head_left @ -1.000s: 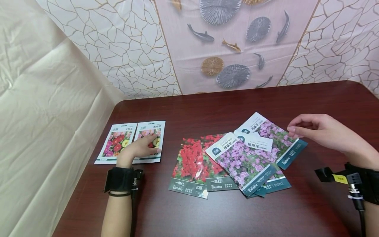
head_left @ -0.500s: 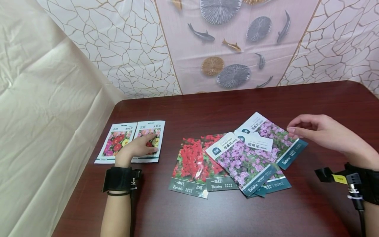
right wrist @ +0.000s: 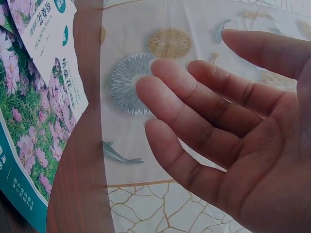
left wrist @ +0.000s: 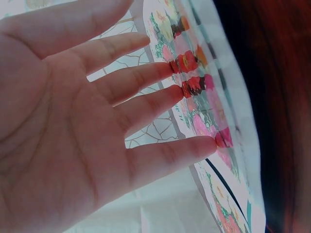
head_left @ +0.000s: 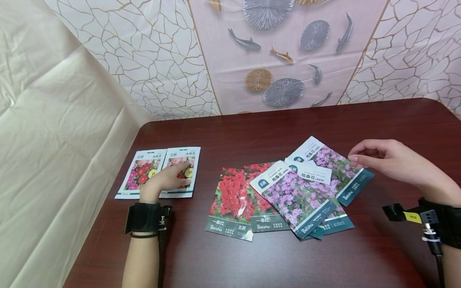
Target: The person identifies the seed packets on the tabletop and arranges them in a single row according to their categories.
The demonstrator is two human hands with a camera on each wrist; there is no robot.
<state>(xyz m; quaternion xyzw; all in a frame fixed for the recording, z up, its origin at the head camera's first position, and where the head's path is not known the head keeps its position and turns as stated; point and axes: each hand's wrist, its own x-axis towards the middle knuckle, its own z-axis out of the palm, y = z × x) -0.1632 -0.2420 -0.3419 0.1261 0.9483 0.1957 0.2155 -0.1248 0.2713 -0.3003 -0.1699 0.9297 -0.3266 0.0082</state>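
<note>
The lower left of a flat white packet printed with pink, red and yellow flowers [head_left: 180, 155] is hidden by the left hand [head_left: 163, 181], whose nearly straight, spread fingers are rested on it, unclenched. A matching packet [head_left: 143, 176] is seen just beside it. By the right hand [head_left: 390, 161], loosely bent and unclasped, nothing is held; a purple-flowered packet [head_left: 333, 162] is near its fingertips. Most lower packets are partly covered by a white-and-teal purple-flowered packet [head_left: 292, 200]; their number cannot be told.
</note>
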